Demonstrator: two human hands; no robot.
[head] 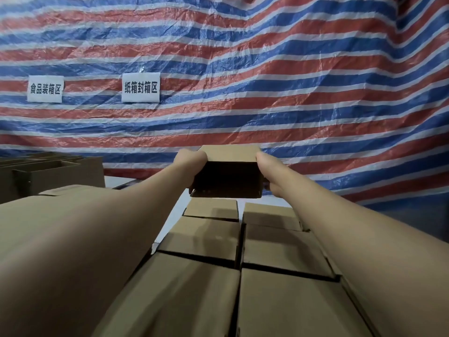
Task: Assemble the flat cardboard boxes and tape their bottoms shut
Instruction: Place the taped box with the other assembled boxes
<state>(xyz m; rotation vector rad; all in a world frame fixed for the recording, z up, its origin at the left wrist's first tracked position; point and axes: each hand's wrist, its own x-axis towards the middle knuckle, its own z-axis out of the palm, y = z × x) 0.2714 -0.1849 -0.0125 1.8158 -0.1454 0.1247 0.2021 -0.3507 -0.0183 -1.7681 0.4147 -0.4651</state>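
Observation:
I hold a small assembled cardboard box (pixel 228 154) out in front of me, above the far end of a pile of boxes. Its near side is in dark shadow and its top face is plain brown. My left hand (pixel 192 159) grips the box's left side, with the fingers wrapped out of sight behind it. At the box's right side my right hand (pixel 267 166) grips it the same way. Both forearms stretch forward from the bottom corners of the view. No tape or tape dispenser shows.
Two rows of assembled brown boxes (pixel 209 239) lie side by side under my arms. More open boxes (pixel 48 171) stand at the left. A red, white and blue striped tarp (pixel 291 81) with two paper signs (pixel 141 87) hangs behind.

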